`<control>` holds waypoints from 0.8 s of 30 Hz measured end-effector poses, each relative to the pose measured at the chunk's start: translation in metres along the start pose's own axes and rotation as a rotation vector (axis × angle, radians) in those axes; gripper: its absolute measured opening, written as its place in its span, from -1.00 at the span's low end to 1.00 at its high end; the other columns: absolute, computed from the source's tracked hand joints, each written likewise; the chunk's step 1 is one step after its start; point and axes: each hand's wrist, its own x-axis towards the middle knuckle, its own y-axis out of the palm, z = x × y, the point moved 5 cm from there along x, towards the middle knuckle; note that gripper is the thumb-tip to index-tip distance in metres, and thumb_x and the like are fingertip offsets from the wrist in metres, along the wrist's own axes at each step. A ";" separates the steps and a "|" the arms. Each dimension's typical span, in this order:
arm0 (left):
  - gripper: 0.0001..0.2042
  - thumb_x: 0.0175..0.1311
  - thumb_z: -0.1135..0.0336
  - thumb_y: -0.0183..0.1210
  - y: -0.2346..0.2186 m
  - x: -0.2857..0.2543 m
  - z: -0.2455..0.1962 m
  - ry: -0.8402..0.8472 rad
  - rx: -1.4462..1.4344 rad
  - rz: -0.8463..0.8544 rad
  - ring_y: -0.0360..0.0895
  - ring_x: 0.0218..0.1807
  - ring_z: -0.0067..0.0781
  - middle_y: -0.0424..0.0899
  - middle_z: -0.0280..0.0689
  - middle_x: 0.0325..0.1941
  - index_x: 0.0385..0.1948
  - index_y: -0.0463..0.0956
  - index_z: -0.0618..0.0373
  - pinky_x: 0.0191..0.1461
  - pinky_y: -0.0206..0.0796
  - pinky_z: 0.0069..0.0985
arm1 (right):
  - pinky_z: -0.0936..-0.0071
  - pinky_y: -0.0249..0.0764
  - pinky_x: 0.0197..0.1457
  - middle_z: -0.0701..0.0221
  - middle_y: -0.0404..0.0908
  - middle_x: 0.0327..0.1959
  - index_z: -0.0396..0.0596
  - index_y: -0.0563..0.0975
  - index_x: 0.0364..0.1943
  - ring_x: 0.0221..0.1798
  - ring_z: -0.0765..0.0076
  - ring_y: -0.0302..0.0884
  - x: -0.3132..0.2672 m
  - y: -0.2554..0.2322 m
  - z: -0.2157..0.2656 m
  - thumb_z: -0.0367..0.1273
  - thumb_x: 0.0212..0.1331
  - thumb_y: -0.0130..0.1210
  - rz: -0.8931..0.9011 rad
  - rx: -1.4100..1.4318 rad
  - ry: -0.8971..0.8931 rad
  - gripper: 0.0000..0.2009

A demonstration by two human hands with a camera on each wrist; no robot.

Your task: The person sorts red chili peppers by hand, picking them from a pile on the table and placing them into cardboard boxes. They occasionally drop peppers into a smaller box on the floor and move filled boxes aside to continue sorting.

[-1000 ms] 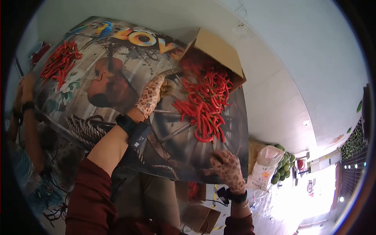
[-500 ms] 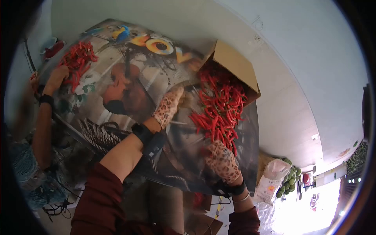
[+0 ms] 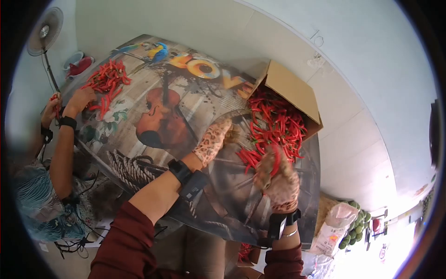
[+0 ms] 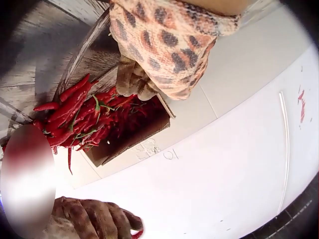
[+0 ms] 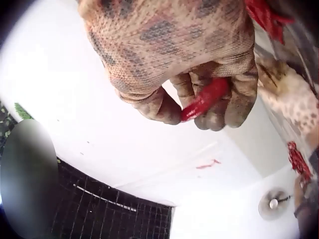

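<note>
My right hand point(image 3: 281, 183), in a leopard-print glove with brown palm and fingers, is raised near the front of a heap of red chili peppers point(image 3: 276, 123). Its thumb and fingers pinch a red chili pepper point(image 5: 207, 99), seen clearly in the right wrist view. The gloved left hand point(image 3: 214, 140) is at the table left of the heap, fingers loosely bent and nothing showing in them. From the left wrist view, its brown fingers point(image 4: 133, 79) overlap the heap's edge. The heap spills from a cardboard box point(image 3: 295, 93) lying on its side.
Across the printed table point(image 3: 195, 111), another person's hand point(image 3: 80, 102) reaches to a smaller chili pile point(image 3: 109, 76) at the left. A fan point(image 3: 45, 31) and a basin point(image 3: 74, 60) stand beyond. A sack point(image 3: 329, 235) and green fruit point(image 3: 357, 230) lie off the right edge.
My right hand has risen from the table's front edge toward the heap and now shows a chili pepper in its fingers. The left hand keeps its place. The head view has shifted.
</note>
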 end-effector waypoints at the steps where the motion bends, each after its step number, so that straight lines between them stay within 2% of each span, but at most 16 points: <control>1: -0.61 0.40 0.05 -0.02 0.007 -0.007 -0.008 0.058 -0.006 0.002 0.57 -0.14 -0.43 0.62 -0.19 -0.14 -0.10 0.46 0.27 -0.06 0.46 -0.45 | 0.32 0.50 -0.17 0.37 0.51 -0.25 -0.10 0.42 0.00 -0.18 0.32 0.49 -0.003 0.011 -0.013 -0.28 0.01 0.29 0.053 -0.187 0.081 -0.54; 2: -0.61 0.40 0.05 -0.02 -0.002 0.000 0.008 0.072 0.013 -0.024 0.57 -0.14 -0.43 0.62 -0.19 -0.14 -0.10 0.46 0.27 -0.06 0.46 -0.45 | 0.34 0.49 -0.15 0.37 0.52 -0.25 -0.09 0.45 -0.01 -0.16 0.35 0.49 -0.007 0.021 -0.029 -0.27 0.02 0.28 0.116 -0.369 0.163 -0.56; 4: -0.62 0.39 0.05 -0.01 -0.029 0.022 0.030 0.306 0.244 -0.009 0.57 -0.15 -0.42 0.62 -0.20 -0.14 -0.09 0.45 0.24 -0.06 0.46 -0.45 | 0.38 0.47 -0.12 0.39 0.53 -0.26 -0.08 0.50 -0.05 -0.13 0.42 0.49 -0.011 0.040 -0.056 -0.25 0.05 0.27 0.272 -0.736 0.308 -0.61; 6: -0.64 0.38 0.08 0.01 -0.023 0.017 0.023 0.267 0.229 0.028 0.58 -0.15 -0.39 0.62 -0.20 -0.12 -0.09 0.44 0.24 -0.06 0.46 -0.43 | 0.45 0.49 -0.14 0.30 0.58 -0.13 -0.12 0.46 0.04 -0.17 0.27 0.55 -0.026 0.071 -0.080 -0.15 0.06 0.22 0.791 -0.713 0.568 -0.51; 7: -0.66 0.38 0.11 0.03 0.002 -0.005 -0.002 0.069 -0.049 0.033 0.58 -0.16 -0.38 0.62 -0.20 -0.12 -0.09 0.45 0.25 -0.05 0.46 -0.40 | 0.45 0.49 -0.14 0.30 0.58 -0.13 -0.12 0.46 0.04 -0.17 0.27 0.55 -0.026 0.071 -0.090 -0.15 0.06 0.22 0.815 -0.704 0.564 -0.51; 10: -0.66 0.36 0.13 0.05 0.004 -0.005 0.000 0.034 -0.069 0.027 0.58 -0.14 -0.37 0.62 -0.19 -0.13 -0.08 0.46 0.26 -0.04 0.47 -0.39 | 0.39 0.42 -0.08 0.24 0.57 -0.20 -0.18 0.48 -0.08 -0.14 0.21 0.52 -0.050 0.072 -0.140 -0.14 0.19 0.09 1.135 -0.633 0.546 -0.62; 11: -0.66 0.36 0.14 0.05 0.004 -0.004 -0.001 0.098 -0.031 0.065 0.58 -0.11 -0.34 0.63 -0.16 -0.12 -0.06 0.46 0.27 -0.03 0.47 -0.38 | 0.37 0.39 -0.07 0.21 0.56 -0.23 -0.20 0.49 -0.13 -0.13 0.19 0.51 -0.059 0.071 -0.153 -0.14 0.24 0.05 1.221 -0.611 0.534 -0.63; 14: -0.69 0.35 0.21 0.07 0.006 -0.010 -0.004 0.065 0.011 0.056 0.57 -0.06 -0.33 0.62 -0.14 -0.07 -0.07 0.48 0.29 0.00 0.46 -0.38 | 0.39 0.42 -0.10 0.26 0.55 -0.22 -0.19 0.48 -0.06 -0.17 0.32 0.49 -0.077 0.063 -0.180 -0.13 0.23 0.04 1.251 -0.639 0.594 -0.60; 15: -0.69 0.35 0.22 0.06 0.010 -0.013 -0.007 0.068 0.087 0.063 0.57 -0.05 -0.33 0.62 -0.14 -0.07 -0.07 0.49 0.29 0.01 0.46 -0.39 | 0.38 0.43 -0.18 0.22 0.57 -0.24 -0.24 0.48 -0.07 -0.25 0.28 0.51 -0.084 0.054 -0.191 -0.15 0.23 0.03 1.202 -0.650 0.735 -0.60; 16: -0.69 0.35 0.22 0.06 0.013 -0.015 -0.010 0.076 0.164 0.071 0.57 -0.05 -0.34 0.62 -0.15 -0.08 -0.07 0.50 0.30 0.02 0.45 -0.39 | 0.38 0.43 -0.18 0.22 0.57 -0.24 -0.24 0.48 -0.07 -0.25 0.28 0.51 -0.083 0.054 -0.190 -0.15 0.23 0.03 1.172 -0.654 0.723 -0.60; 18: -0.70 0.32 0.26 0.08 0.025 -0.024 -0.013 0.034 0.259 0.122 0.55 -0.02 -0.34 0.59 -0.17 0.00 -0.03 0.50 0.27 0.04 0.44 -0.45 | 0.43 0.42 -0.31 0.21 0.57 -0.32 -0.27 0.49 -0.09 -0.34 0.36 0.49 -0.079 0.063 -0.180 -0.15 0.23 0.04 1.179 -0.668 0.492 -0.59; 20: -0.71 0.23 0.36 0.10 0.045 -0.041 -0.023 0.150 0.728 0.266 0.48 0.10 -0.31 0.54 -0.20 0.09 -0.01 0.52 0.19 0.16 0.36 -0.40 | 0.47 0.40 -0.40 0.25 0.55 -0.41 -0.27 0.50 -0.12 -0.40 0.44 0.45 -0.081 0.057 -0.186 -0.16 0.22 0.05 1.110 -0.620 0.492 -0.61; 21: -0.58 0.08 0.47 0.10 0.053 -0.039 -0.020 0.353 0.994 0.439 0.37 0.21 -0.21 0.48 -0.18 0.17 0.07 0.48 0.09 0.31 0.18 -0.30 | 0.40 0.40 -0.33 0.23 0.50 -0.40 -0.25 0.48 -0.13 -0.38 0.32 0.44 -0.082 0.057 -0.188 -0.15 0.27 0.00 1.136 -0.608 0.456 -0.62; 22: -0.58 0.08 0.47 0.10 0.056 -0.041 -0.017 0.346 0.998 0.446 0.37 0.21 -0.21 0.48 -0.18 0.17 0.07 0.48 0.09 0.31 0.18 -0.30 | 0.32 0.40 -0.26 0.21 0.46 -0.39 -0.23 0.46 -0.14 -0.36 0.19 0.44 -0.083 0.058 -0.187 -0.13 0.31 -0.04 1.161 -0.599 0.419 -0.63; 23: -0.51 0.05 0.49 0.07 0.064 -0.046 -0.012 0.446 1.211 0.477 0.33 0.24 -0.16 0.46 -0.15 0.18 0.12 0.43 0.06 0.36 0.09 -0.27 | 0.32 0.40 -0.26 0.21 0.46 -0.39 -0.23 0.46 -0.14 -0.36 0.19 0.44 -0.077 0.063 -0.173 -0.13 0.31 -0.04 1.155 -0.596 0.413 -0.63; 24: -0.45 0.01 0.52 0.05 0.070 -0.051 -0.007 0.550 1.420 0.506 0.29 0.27 -0.12 0.44 -0.12 0.20 0.18 0.39 0.03 0.41 0.00 -0.23 | 0.40 0.39 -0.35 0.25 0.48 -0.43 -0.25 0.48 -0.15 -0.41 0.33 0.43 -0.071 0.068 -0.154 -0.15 0.27 0.01 1.151 -0.529 0.505 -0.62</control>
